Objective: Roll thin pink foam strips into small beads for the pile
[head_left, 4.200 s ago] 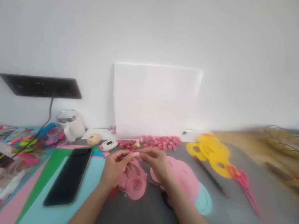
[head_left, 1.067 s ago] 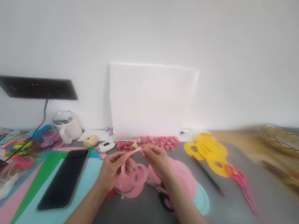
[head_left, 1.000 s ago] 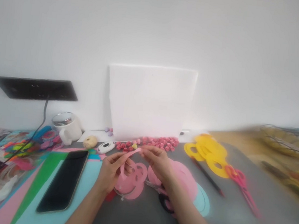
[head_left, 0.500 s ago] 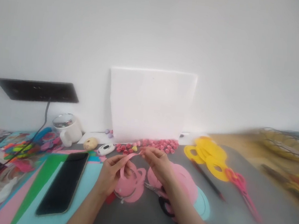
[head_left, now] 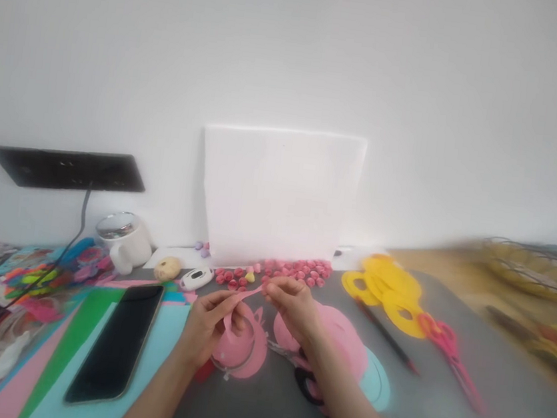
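Note:
Between my hands a narrow pink paper strip (head_left: pixel 250 294) is stretched, its loose part hanging in a curl below my left fingers. My left hand (head_left: pixel 206 321) pinches the strip between thumb and fingers. At its other end, my right hand (head_left: pixel 292 304) grips the strip with thumb and fingertips. Under the strip lie pink paper circles (head_left: pixel 254 360) on the grey mat. Scissors with black handles (head_left: pixel 307 385) rest beneath my right forearm, beside larger pink discs (head_left: pixel 344 340). Just beyond my fingers sit several small rolled pink paper flowers (head_left: pixel 309 271).
A black phone (head_left: pixel 117 345) lies on coloured sheets (head_left: pixel 54 344) at left. Yellow paper rings (head_left: pixel 390 289), a dark pencil (head_left: pixel 389 336) and pink scissors (head_left: pixel 455 360) are at right. A white board (head_left: pixel 280 196) leans on the wall near a mug (head_left: pixel 126 242).
The pink strip's hanging curl has shortened and shifted beneath my left hand. Both hands stay in nearly the same place, with small finger movements.

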A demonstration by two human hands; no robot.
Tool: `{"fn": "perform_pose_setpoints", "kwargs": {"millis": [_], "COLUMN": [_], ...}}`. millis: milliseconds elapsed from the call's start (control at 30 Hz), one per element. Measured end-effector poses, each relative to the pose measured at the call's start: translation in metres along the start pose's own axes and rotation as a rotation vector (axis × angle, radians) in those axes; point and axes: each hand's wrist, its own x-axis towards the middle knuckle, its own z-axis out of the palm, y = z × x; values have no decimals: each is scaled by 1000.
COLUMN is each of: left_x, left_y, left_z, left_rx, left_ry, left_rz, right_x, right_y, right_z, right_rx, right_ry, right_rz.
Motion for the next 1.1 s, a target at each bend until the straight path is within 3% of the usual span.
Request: {"fn": "perform_pose_setpoints", "kwargs": {"millis": [167,400,1100], "left_x": [2,0,3], "left_y": [-1,-1,-4], "left_z": [-4,-1,-5], "left_rx": [-26,-20,-38], "left_ry": [32,-54,-11], "left_rz": [31,11,22], "right_x": [-1,-1,-2], "right_y": [-1,0,0], "right_z": [0,0,1], "right_rx": [27,19,9], "right_ry": [-53,-49,-23], "right_rz": [16,-22,1]}}
